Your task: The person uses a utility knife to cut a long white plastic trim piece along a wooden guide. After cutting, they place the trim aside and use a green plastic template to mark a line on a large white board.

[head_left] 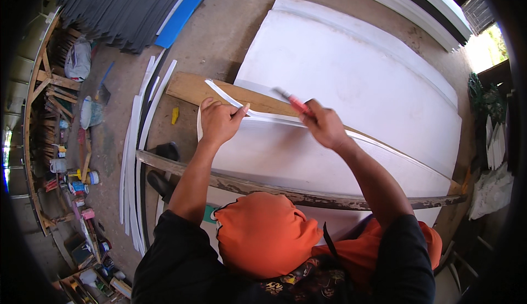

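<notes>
My right hand (326,125) is closed round a red-handled utility knife (299,105), its grey tip blurred and pointing up to the left. The knife is over the far edge of a white panel (258,145). Along that edge runs a narrow white strip (224,94), its left end bent up and away from the panel. My left hand (220,120) is closed at the panel's far left corner, thumb against the strip; its fingertips are partly hidden. A brown wooden board (184,87) lies under and beyond the strip.
Large white sheets (351,57) lie beyond the board. A worn wooden beam (247,185) crosses in front of me. Long white strips (132,156) lie at left, near a small yellow object (175,116). Dark grey panels (121,7) are stacked far left; an orange cloth-covered shape (263,235) is close below.
</notes>
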